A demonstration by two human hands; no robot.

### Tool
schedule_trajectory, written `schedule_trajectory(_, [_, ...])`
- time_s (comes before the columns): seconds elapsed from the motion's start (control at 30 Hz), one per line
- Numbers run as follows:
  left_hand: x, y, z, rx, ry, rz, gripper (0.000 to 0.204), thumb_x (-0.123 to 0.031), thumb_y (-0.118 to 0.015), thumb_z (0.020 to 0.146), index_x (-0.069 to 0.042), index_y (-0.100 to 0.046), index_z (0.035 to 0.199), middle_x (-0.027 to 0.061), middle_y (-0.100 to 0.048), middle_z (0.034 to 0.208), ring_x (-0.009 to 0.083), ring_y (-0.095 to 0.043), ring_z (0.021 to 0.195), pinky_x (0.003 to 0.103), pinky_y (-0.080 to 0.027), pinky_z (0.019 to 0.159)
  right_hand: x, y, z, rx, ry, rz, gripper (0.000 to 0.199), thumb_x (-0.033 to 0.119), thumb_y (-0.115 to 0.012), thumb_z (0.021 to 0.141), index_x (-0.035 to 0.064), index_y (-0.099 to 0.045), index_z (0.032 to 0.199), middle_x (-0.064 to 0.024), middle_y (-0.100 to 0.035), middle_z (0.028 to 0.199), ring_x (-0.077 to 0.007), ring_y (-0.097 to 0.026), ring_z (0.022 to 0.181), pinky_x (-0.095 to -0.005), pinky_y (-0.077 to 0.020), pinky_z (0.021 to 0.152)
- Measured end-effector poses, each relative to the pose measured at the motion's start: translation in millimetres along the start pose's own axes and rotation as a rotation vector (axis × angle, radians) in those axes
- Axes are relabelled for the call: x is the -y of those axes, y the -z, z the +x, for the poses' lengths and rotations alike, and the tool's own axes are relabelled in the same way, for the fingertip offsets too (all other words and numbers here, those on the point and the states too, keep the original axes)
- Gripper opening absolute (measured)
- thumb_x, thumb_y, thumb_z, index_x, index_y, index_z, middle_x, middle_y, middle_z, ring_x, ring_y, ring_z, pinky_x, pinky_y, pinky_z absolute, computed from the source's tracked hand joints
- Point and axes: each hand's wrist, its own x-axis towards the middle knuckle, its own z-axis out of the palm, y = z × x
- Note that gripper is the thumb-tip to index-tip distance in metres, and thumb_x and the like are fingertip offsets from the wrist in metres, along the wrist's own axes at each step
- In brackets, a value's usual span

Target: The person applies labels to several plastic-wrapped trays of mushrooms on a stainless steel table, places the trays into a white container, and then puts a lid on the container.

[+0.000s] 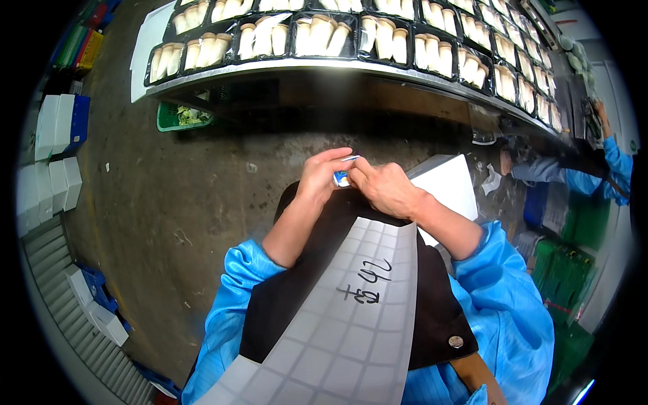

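Observation:
In front of my dark apron, both my hands are drawn together. My left hand (320,177) is closed on a small blue-and-white piece (341,178) with a touch of yellow; it looks like a sticker, but fingers cover most of it. My right hand (389,187) pinches at the same piece, fingertips meeting those of the left. Across my lap and apron (290,297) runs a long pale sheet (337,324) with a grid of squares and black handwriting. Its far end lies just below my right wrist, and neither hand touches it.
Ahead stands a metal table (270,65) with rows of wrapped black trays of mushrooms (324,35). A green crate (169,120) with leafy scraps sits beneath it. A white box (445,179) is beside my right forearm. A co-worker (601,169) is at far right; white boxes (57,125) stand left.

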Motion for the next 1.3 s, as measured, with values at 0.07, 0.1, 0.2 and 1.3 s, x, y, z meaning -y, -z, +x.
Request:
schedule_trajectory(0.07, [5, 1, 5, 0.039, 0.06, -0.056, 0.033, 0.003, -0.063, 0.086, 0.005, -0.061, 0.119, 0.0173, -0.067, 0.106, 0.0261, -0.069, 0.092, 0.04, -0.06, 0.079, -2, -2, -10, 0.021, 0.012, 0.056, 0.012, 0.01, -0.06, 0.084, 0.0037, -0.054, 0.093, -0.0124, -0.053, 0.09, -0.0276, -0.063, 0.065, -0.0396, -0.0501, 0.051])
schedule_trajectory(0.1, [8, 0, 6, 0.053, 0.103, -0.081, 0.032, 0.003, -0.064, 0.086, 0.004, -0.062, 0.118, 0.017, -0.067, 0.107, 0.0266, -0.068, 0.093, 0.04, -0.06, 0.08, -4, -2, -15, 0.004, -0.005, 0.063, 0.012, 0.011, -0.06, 0.085, 0.0046, -0.055, 0.093, -0.0117, -0.053, 0.091, -0.0273, -0.063, 0.065, -0.0394, -0.0501, 0.051])
schedule_trajectory(0.2, [13, -3, 11, 0.086, 0.203, -0.183, 0.031, 0.004, -0.066, 0.084, 0.004, -0.062, 0.115, 0.0176, -0.066, 0.108, 0.0286, -0.067, 0.097, 0.041, -0.058, 0.084, -7, 1, -26, -0.058, -0.054, 0.075, 0.01, 0.015, -0.06, 0.088, 0.0087, -0.055, 0.094, -0.0082, -0.053, 0.093, -0.0267, -0.062, 0.062, -0.0383, -0.05, 0.049])
schedule_trajectory(1.3, [22, 39, -17, -0.14, 0.201, -0.409, 0.05, 0.009, -0.063, 0.081, 0.002, -0.051, 0.129, 0.0207, -0.062, 0.116, 0.0302, -0.063, 0.104, 0.041, -0.055, 0.088, 15, -34, 15, 0.099, 0.089, 0.162, 0.018, 0.017, -0.061, 0.084, 0.0055, -0.052, 0.096, -0.0134, -0.054, 0.092, -0.0284, -0.063, 0.056, -0.0397, -0.0523, 0.051])
